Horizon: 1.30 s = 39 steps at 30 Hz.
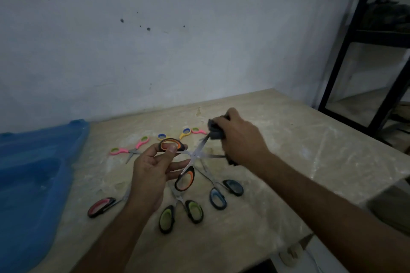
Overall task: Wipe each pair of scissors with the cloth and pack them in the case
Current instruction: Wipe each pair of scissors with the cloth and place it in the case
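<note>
Blue case (33, 173) open; hands grip orange scissors (185, 162) and cloth (215, 132).

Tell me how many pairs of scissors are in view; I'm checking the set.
6, maybe more hidden. Orange pair held open in left hand; red, green, blue near; pink and yellow-pink far.

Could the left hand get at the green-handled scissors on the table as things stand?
Probably not yet: the left hand holds the open orange-handled scissors by a handle loop. The green-handled scissors lie uncovered just below it, so the path looks free once it lets go.
</note>
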{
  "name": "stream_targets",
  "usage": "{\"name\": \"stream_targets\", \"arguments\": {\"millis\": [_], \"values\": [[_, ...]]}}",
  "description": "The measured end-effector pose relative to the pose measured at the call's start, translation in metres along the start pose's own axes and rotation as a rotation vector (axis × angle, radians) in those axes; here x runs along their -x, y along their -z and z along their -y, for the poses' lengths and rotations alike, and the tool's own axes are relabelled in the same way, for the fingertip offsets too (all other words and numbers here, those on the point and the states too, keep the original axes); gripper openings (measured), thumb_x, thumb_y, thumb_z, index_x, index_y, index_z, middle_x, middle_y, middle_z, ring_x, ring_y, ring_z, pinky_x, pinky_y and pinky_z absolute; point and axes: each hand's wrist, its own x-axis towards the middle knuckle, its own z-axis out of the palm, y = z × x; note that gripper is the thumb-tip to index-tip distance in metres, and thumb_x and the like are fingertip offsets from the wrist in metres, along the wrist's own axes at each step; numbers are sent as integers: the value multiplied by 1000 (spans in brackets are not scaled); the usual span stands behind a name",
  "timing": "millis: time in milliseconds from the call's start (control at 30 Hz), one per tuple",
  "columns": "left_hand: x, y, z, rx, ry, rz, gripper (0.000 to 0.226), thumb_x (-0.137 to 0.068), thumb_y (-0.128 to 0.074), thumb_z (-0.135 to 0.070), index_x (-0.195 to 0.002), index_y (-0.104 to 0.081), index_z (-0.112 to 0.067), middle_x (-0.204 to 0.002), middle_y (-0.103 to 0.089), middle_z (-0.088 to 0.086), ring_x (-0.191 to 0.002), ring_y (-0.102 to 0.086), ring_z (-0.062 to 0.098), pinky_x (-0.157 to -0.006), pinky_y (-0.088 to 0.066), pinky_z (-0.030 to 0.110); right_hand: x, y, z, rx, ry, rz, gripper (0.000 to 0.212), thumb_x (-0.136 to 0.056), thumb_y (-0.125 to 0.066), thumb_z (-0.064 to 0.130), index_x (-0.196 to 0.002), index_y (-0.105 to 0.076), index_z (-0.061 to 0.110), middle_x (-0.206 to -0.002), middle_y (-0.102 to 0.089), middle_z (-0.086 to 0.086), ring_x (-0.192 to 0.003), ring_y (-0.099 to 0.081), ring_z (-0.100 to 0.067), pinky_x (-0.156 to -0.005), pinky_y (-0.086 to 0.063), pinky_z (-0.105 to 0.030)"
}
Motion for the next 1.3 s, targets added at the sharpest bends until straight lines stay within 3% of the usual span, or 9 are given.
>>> {"name": "stream_targets", "arguments": {"millis": [100,267,500,733,933,1067,1133,1233,1300], "values": [[-2,-1,-1,-1,2,-8,13,-100,-56,-9,-102,-69,-9,-94,-80,4,-70,-78,28,-55,-61,29,0,12,0,-41,-49,-92,34,-93,-58,15,-126,-60,18,-120,-48,-9,-78,-61,-30,-62,-38,-32],[0,-3,1,1,5,6,14,-101,-55,-9,-104,-68,-7,-89,-80,6,-67,-77,23,-54,-59,28,43,-2,61,-114,241,124,41,-87,-62,18,-127,-56,20,-119,-48,-12,-74,-62,-38,-54,-39,-36],[-1,0,3,-57,3,21,14,-101,-55,-10,-104,-69,-12,-95,-80,1,-71,-78,24,-55,-60,27,-1,11,1,-5,-58,22,32,-92,-56,14,-124,-59,17,-120,-46,-8,-76,-60,-28,-62,-44,-35],[-1,1,3,-60,-12,27,14,-101,-55,-11,-104,-68,-11,-93,-80,3,-69,-77,25,-56,-61,30,44,-8,48,-105,223,138,43,-86,-62,18,-129,-57,17,-119,-49,-14,-74,-61,-40,-56,-48,-42],[-5,5,5,-30,17,12,14,-100,-56,-11,-104,-70,-10,-99,-80,6,-75,-78,28,-56,-61,31,1,0,-16,58,-85,84,30,-93,-55,13,-122,-60,17,-116,-46,-7,-76,-61,-29,-67,-53,-40],[-13,5,3,129,56,-125,14,-100,-58,-12,-107,-67,-5,-103,-78,11,-77,-78,26,-61,-63,33,26,11,-5,-282,-229,-50,22,-87,-60,40,-101,-66,25,-96,-61,2,-77,-63,-21,-69,-54,-36],[-18,1,0,221,73,-158,23,-100,-57,-13,-118,-63,1,-105,-77,12,-77,-78,24,-67,-63,36,40,7,15,-634,-313,35,33,-79,-70,52,-92,-73,22,-85,-73,4,-81,-70,-12,-71,-56,-33],[-22,-13,-8,295,76,-166,30,-101,-56,-12,-125,-57,6,-113,-74,15,-82,-78,24,-73,-63,36,44,-9,40,-1093,-459,246,26,-79,-83,42,-86,-80,18,-81,-79,1,-78,-73,-8,-68,-56,-29],[-23,-21,-14,320,75,-177,28,-101,-56,-11,-121,-60,8,-108,-75,18,-81,-77,24,-68,-64,32,37,-13,51,-1251,-512,242,9,-83,-83,25,-87,-81,17,-81,-79,2,-74,-72,-3,-66,-54,-22]]}}
